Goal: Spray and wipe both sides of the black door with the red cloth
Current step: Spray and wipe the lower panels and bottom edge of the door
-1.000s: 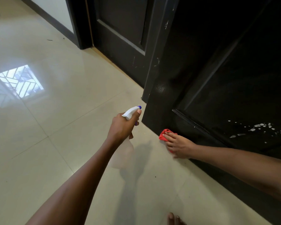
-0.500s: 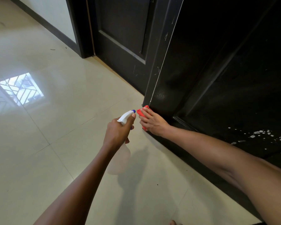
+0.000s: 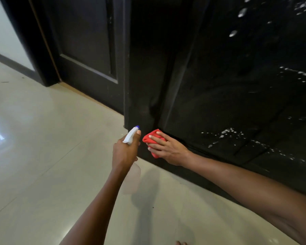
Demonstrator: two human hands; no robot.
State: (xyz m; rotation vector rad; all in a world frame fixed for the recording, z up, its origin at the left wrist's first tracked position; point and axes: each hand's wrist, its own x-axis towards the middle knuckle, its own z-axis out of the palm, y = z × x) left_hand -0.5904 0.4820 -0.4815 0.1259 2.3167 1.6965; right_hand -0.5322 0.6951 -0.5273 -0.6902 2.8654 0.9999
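red cloth (image 3: pixel 153 138), soft and crumpled, sits bunched under our right hand (image 3: pixel 168 149), whose fingers lie spread and fairly straight over it, pressing it flat against the bottom corner of the black panelled wooden door (image 3: pixel 219 103). we judge it light and limp, likely damp, so a flat palm should keep it from sliding loose on the glossy face. just beside that hand, our left hand (image 3: pixel 125 152) is curled round the neck of a translucent plastic spray bottle with a white, blue-tipped trigger head (image 3: pixel 131 137), forefinger along the head. beyond the right hand, white spray droplets (image 3: pixel 226 134) fleck the door's lower panel, with more higher up. under both arms lies the glossy cream tiled floor (image 3: pixel 42 138).
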